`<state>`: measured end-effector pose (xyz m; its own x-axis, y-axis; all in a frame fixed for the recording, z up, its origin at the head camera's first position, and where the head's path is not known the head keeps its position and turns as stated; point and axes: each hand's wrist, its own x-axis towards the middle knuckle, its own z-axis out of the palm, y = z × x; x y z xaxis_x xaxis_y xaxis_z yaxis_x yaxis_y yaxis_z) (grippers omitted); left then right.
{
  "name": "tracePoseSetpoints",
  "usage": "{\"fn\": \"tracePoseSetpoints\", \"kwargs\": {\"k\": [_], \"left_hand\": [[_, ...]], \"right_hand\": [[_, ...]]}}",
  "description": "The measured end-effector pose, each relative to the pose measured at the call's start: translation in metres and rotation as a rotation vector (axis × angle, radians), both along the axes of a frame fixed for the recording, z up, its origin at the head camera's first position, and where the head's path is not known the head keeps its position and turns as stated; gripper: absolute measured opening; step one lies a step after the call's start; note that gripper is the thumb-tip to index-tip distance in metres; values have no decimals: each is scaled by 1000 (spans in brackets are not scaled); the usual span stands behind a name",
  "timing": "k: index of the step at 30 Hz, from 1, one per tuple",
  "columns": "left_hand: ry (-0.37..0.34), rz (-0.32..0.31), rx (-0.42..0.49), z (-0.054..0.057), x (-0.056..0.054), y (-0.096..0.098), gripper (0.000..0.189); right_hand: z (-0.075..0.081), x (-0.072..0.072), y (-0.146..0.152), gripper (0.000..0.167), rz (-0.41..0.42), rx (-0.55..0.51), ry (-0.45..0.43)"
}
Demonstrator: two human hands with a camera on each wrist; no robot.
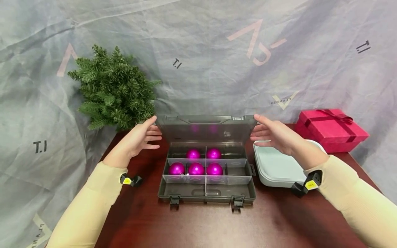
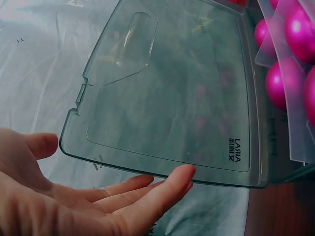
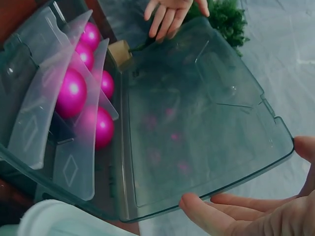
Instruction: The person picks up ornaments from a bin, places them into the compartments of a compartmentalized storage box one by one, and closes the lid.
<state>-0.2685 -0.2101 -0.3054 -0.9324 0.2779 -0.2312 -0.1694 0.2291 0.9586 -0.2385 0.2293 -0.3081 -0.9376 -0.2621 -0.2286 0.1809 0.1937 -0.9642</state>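
Note:
A dark translucent plastic organizer box (image 1: 183,188) stands on the table with its lid (image 1: 206,132) raised at the back. Shiny magenta balls (image 1: 196,169) lie in its back and middle rows; the front row holds none. At the lid's left edge is my left hand (image 1: 139,137), thumb by the top corner and fingers extended along the side, as the left wrist view also shows. Mirroring it, my right hand (image 1: 276,136) has its thumb at the top right corner, with straight fingers (image 3: 206,211) against the lid's side edge.
A small artificial fir tree (image 1: 114,88) stands behind on the left. To the right of the box is a pale lidded container (image 1: 276,165), partly under my right forearm. A red gift box (image 1: 332,131) with a bow sits at the back right, before a grey printed cloth (image 1: 198,79).

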Motion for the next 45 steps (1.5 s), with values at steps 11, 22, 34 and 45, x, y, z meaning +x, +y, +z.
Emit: {"fn": "tracePoseSetpoints", "kwargs": {"k": [11,22,34,45], "left_hand": [[76,13,60,-16,30,-11,65],[199,-112,155,-59,64,-33,51],[140,-104,96,-115,96,-33,63],[118,-56,47,-138,105,-31,66]], "right_hand": [[-16,37,6,58,22,-62,71],[-43,78,6,52,-19,-28,153],[-75,105,0,50,57,363,283],[-96,113,-10,48,79,540,422]]}}
